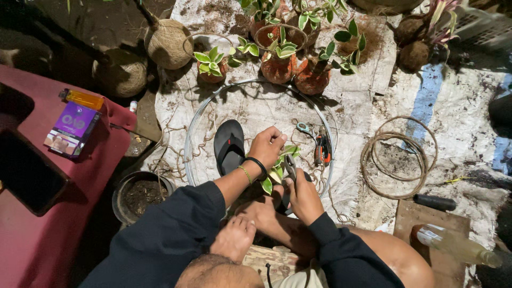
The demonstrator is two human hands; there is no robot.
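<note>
**Leafy plant gripped low between both hands over the sacking**

Plant (276,173) with green and cream leaves sits just ahead of the person's bare feet, held between both hands. The left hand (266,146), wearing a black band and a gold bracelet at the wrist, has its fingers curled closed over the top of the plant. The right hand (303,197) is wrapped shut around the pliers (289,166), whose metal tip points up into the leaves; whether the tip bites on anything is hard to tell.

Beside the left wrist lies a black sandal (229,145), and a dark pot of soil (140,196) stands to the left. Both hands work inside a wire hoop (198,120) laid on white sacking (368,101). Orange-handled cutters (322,149) rest just right of the hands, with a coil of vine (397,157) farther right. Beyond, moss-ball plants (280,61) stand in a row, and twine-wrapped balls (169,44) lie at the far left.
</note>
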